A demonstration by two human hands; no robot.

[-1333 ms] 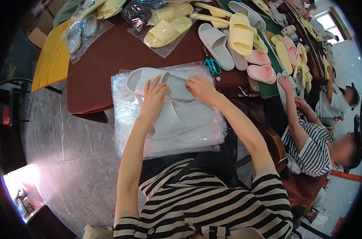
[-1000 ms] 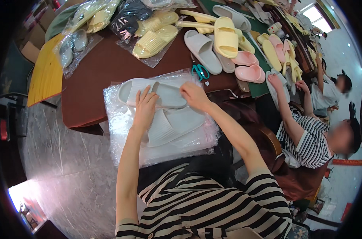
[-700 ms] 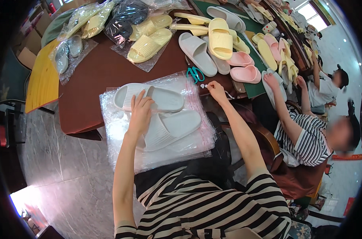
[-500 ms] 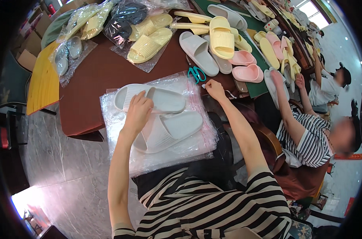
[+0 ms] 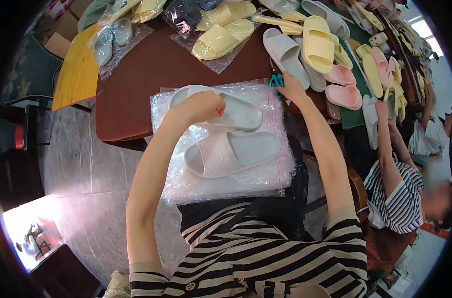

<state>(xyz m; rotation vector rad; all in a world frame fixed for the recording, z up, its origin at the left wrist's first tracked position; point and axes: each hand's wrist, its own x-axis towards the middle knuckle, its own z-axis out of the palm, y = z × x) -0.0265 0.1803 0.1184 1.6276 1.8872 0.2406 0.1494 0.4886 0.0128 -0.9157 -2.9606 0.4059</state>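
Observation:
Two pale grey-white slide slippers lie side by side on a stack of clear plastic bags (image 5: 221,190) in front of me. My left hand (image 5: 202,106) is closed over the far slipper (image 5: 246,113), its fingers curled in and whatever they pinch hidden. The near slipper (image 5: 233,153) rests untouched, its ribbed strap toward the left. At the far right corner of the stack, my right hand (image 5: 291,88) has its fingers closed on the teal handles of a pair of scissors (image 5: 275,80), which lie on the brown table (image 5: 141,94).
Yellow slippers (image 5: 223,39) in clear bags lie at the far side, with bagged grey slippers (image 5: 104,47) further left. Loose grey, yellow and pink slippers (image 5: 343,97) crowd the right. A co-worker in a striped top (image 5: 397,198) sits at the right, hands on slippers.
My right hand has moved from beside the bags onto the scissors. My left hand has curled and shifted right over the far slipper. The whole view has shifted, moving the scene rightward.

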